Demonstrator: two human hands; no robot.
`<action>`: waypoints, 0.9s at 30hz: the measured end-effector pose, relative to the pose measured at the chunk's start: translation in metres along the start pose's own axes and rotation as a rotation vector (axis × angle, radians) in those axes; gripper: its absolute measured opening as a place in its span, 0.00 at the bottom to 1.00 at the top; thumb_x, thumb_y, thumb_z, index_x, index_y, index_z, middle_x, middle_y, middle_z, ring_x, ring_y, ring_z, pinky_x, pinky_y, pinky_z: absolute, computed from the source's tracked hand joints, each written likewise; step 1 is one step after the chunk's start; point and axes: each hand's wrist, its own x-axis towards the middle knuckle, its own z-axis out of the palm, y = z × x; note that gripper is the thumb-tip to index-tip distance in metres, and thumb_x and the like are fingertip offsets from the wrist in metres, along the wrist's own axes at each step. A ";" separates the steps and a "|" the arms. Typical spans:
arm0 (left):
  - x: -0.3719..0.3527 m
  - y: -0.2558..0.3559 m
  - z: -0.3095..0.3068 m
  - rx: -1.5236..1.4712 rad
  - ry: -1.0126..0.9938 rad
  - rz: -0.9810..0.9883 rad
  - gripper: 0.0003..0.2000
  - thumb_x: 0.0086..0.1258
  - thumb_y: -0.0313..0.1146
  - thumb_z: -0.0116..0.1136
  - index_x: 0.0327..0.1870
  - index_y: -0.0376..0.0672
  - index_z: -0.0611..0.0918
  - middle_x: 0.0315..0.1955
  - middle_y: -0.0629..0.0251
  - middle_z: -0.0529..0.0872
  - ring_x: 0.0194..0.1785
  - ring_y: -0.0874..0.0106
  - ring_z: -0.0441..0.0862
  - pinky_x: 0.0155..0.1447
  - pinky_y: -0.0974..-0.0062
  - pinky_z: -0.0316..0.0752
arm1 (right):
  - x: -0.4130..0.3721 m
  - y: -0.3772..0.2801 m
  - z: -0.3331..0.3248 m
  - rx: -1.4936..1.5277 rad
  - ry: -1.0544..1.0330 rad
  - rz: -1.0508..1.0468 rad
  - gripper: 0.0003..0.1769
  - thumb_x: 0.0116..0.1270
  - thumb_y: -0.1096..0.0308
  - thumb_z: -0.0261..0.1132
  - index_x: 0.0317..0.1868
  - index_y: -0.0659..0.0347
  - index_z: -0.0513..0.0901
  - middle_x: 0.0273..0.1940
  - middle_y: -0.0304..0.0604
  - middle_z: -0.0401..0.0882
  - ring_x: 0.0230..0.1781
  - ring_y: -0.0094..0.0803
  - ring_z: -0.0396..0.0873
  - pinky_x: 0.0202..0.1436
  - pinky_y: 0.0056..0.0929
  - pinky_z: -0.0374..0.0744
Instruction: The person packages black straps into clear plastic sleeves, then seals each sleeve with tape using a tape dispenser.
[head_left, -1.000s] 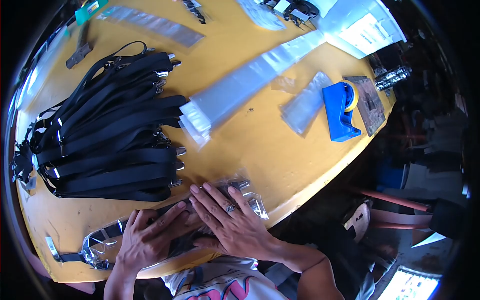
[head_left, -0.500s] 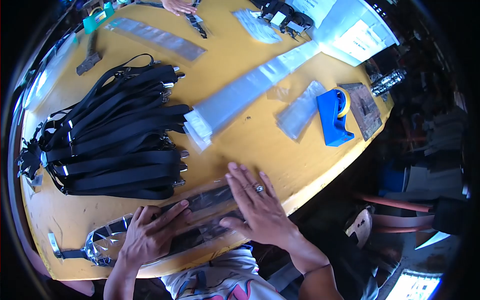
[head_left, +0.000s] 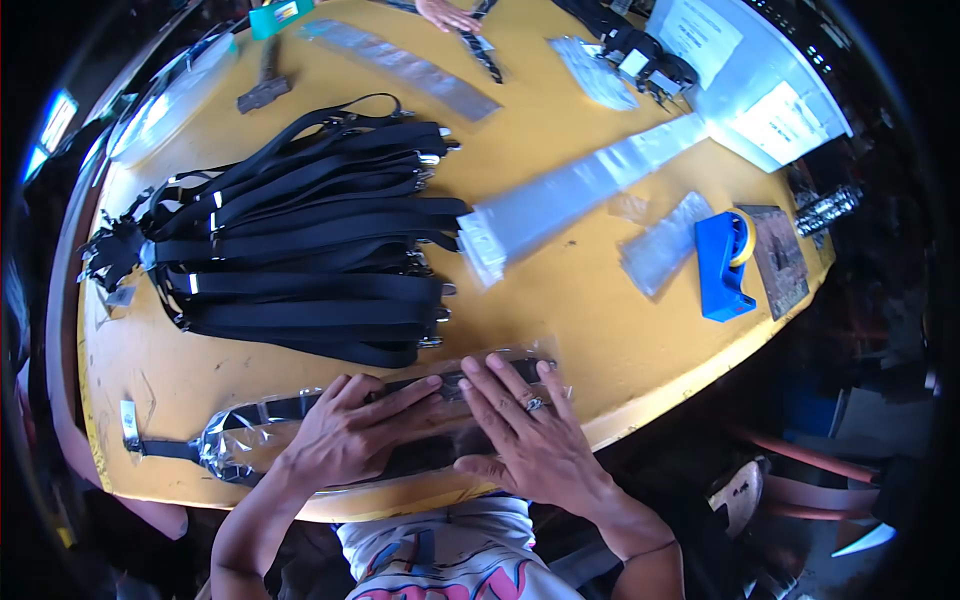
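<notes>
A clear plastic bag (head_left: pixel 235 440) with black strap inside lies along the table's near edge. On its middle presses my left hand (head_left: pixel 350 430), index finger stretched out and the other fingers partly bent. My right hand (head_left: pixel 530 430), with a ring on one finger, lies flat and spread on the bag's right part. A black strap end with a white tag (head_left: pixel 130 425) sticks out at the left. Just beyond my hands is a large bundle of black straps (head_left: pixel 310 240) with metal clips. Long clear plastic bags (head_left: pixel 580 190) are stacked to its right.
A blue tape dispenser (head_left: pixel 722 268) stands at the right beside a dark metal plate (head_left: pixel 775 258) and smaller clear bags (head_left: pixel 665 245). A white bin (head_left: pixel 780 90) is at the back right, a hammer (head_left: pixel 265 92) at the back left. Another person's hand (head_left: pixel 447 14) touches a black strap.
The head view has shifted, so the table's things appear further right. My right hand now lies flatter on the bag, nearer to my left hand.
</notes>
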 end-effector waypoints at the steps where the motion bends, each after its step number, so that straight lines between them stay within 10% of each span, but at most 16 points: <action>1: 0.001 0.000 0.000 -0.003 0.011 0.009 0.37 0.52 0.32 0.73 0.72 0.57 0.85 0.80 0.83 0.75 0.49 0.68 0.76 0.59 0.71 0.76 | 0.001 0.002 0.006 -0.051 -0.038 0.012 0.44 0.83 0.33 0.51 0.79 0.62 0.73 0.85 0.44 0.63 0.88 0.39 0.56 0.87 0.60 0.51; 27: 0.004 0.004 -0.005 0.021 0.023 0.012 0.33 0.57 0.30 0.73 0.70 0.54 0.87 0.78 0.82 0.78 0.49 0.68 0.78 0.57 0.72 0.77 | -0.003 0.008 0.025 -0.184 0.026 -0.024 0.49 0.76 0.27 0.55 0.79 0.60 0.74 0.86 0.41 0.62 0.88 0.37 0.55 0.88 0.60 0.46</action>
